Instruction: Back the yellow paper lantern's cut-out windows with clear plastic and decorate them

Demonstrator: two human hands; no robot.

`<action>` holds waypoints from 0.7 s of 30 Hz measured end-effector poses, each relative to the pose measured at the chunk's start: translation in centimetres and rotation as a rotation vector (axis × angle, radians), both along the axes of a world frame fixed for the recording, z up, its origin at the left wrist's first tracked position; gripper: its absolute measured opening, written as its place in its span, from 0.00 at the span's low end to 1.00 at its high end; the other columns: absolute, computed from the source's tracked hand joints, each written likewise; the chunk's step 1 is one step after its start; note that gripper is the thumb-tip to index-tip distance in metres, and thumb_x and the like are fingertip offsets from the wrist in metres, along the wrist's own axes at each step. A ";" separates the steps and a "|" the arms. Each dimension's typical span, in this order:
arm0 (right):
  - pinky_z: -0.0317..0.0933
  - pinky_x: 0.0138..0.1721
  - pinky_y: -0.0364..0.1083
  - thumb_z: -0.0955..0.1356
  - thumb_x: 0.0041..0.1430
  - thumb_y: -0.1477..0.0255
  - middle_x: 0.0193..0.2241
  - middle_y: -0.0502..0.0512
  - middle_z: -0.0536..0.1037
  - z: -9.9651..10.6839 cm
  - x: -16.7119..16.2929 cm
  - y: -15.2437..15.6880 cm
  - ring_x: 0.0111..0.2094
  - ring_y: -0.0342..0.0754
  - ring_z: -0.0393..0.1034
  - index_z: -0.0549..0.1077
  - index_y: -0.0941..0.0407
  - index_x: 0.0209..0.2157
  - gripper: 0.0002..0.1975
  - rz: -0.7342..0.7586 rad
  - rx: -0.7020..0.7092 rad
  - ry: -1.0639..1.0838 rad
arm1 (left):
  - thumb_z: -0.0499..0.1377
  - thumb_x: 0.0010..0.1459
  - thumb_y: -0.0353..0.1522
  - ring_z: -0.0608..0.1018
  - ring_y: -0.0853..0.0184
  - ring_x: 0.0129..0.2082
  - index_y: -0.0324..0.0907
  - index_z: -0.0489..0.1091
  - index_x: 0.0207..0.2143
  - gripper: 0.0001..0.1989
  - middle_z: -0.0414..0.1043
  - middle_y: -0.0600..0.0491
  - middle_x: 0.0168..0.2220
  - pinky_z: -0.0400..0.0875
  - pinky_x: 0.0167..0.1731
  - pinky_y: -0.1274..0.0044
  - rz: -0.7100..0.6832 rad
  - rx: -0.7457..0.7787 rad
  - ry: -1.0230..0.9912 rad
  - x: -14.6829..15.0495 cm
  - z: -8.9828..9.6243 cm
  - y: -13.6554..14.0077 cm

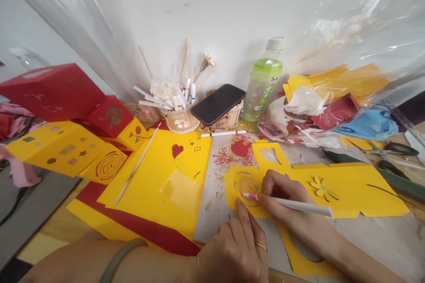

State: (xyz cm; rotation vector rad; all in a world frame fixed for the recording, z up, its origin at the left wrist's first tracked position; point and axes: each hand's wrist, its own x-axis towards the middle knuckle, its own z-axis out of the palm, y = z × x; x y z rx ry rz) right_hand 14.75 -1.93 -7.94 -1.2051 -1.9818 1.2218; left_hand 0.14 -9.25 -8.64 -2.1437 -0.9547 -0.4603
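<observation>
My right hand [282,190] is closed round a white marker [302,206] with a pink tip end. The tip rests at a swirl-shaped cut-out [248,184] in a yellow card piece [232,174]. My left hand [235,239], wearing a ring, lies below it, with its index fingertip touching the card's lower edge and the other fingers partly bent. The yellow card extends right to a panel with a raised yellow flower [322,188] and up to a heart-shaped hole [270,155]. Another yellow part with a large opening lies partly hidden under my right forearm.
Yellow sheets [159,159] with a thin stick [137,163] lie left, beside red and yellow card boxes [63,93]. Behind stand a basket of markers [182,119], a phone [219,104] and a bottle [265,79]. Scissors [395,148] and plastic-wrapped scraps are at right.
</observation>
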 end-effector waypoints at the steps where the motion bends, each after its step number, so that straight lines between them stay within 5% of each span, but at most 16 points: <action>1: 0.47 0.22 0.43 0.65 0.56 0.67 0.19 0.44 0.59 0.0 0.0 0.0 0.22 0.42 0.52 0.56 0.53 0.21 0.15 -0.003 0.000 -0.004 | 0.56 0.49 0.25 0.65 0.71 0.08 0.26 0.74 0.27 0.09 0.76 0.37 0.24 0.51 0.05 0.82 -0.002 0.002 -0.002 0.0 0.0 0.0; 21: 0.46 0.21 0.43 0.63 0.56 0.70 0.18 0.44 0.58 0.8 0.0 0.0 0.21 0.41 0.51 0.54 0.53 0.20 0.14 0.030 0.007 -0.054 | 0.56 0.51 0.26 0.66 0.71 0.09 0.27 0.74 0.28 0.09 0.76 0.39 0.24 0.51 0.07 0.82 -0.007 -0.025 0.017 -0.2 0.2 0.0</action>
